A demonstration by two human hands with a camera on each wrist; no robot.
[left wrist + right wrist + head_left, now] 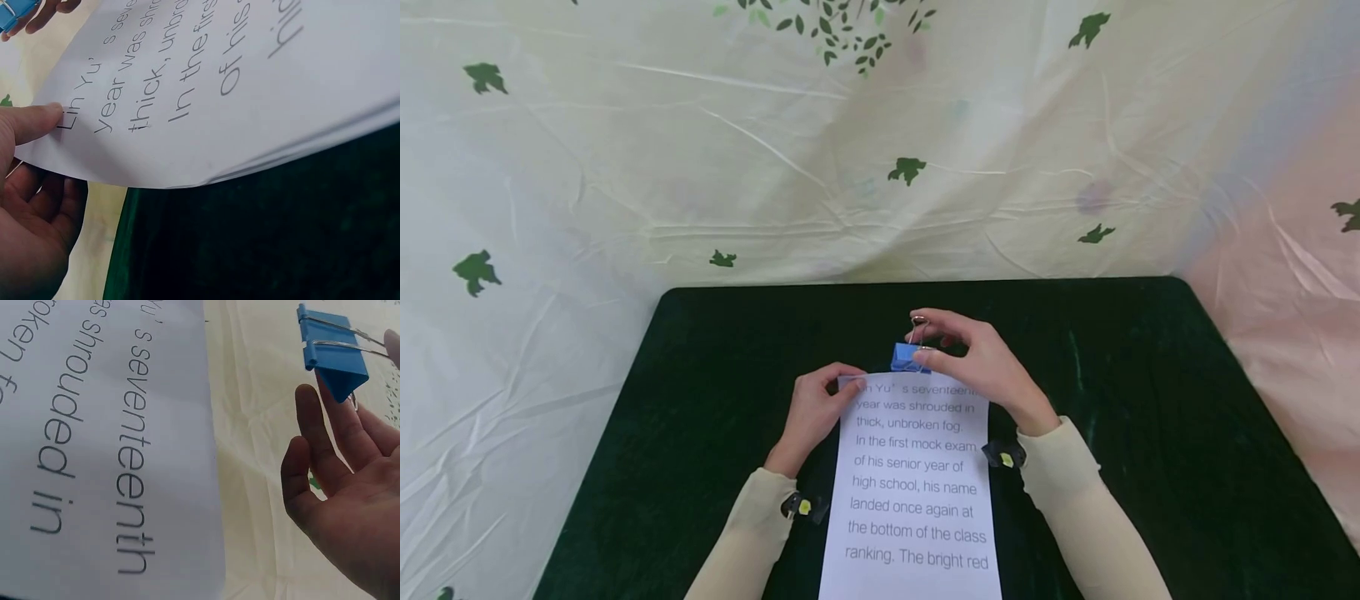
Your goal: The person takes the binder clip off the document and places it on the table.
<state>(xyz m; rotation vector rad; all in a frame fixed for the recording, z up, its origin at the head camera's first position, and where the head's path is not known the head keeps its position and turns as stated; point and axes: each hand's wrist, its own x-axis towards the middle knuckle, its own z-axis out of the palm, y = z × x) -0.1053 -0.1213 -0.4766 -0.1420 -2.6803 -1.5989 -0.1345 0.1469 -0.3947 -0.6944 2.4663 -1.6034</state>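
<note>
Printed paper sheets (pixel 917 500) with large black text extend toward the camera, and layered edges show in the left wrist view. My left hand (pixel 811 408) pinches their far left corner, thumb on top and fingers beneath. Just beyond the far edge of the sheets (pixel 169 487), my right hand (pixel 988 362) holds a blue binder clip (pixel 905 357) by its wire handles, between thumb and fingers. In the right wrist view the clip (pixel 340 359) is apart from the paper, and the other fingers are loosely bent. Whether its mouth is spread is hard to tell.
A dark green cloth (pixel 722 350) covers the table under the hands. Pale curtains (pixel 775 183) with green bird and leaf prints hang behind the table and at both sides. A small dark wrist camera (pixel 1003 454) is on the right sleeve, another (pixel 801 506) on the left.
</note>
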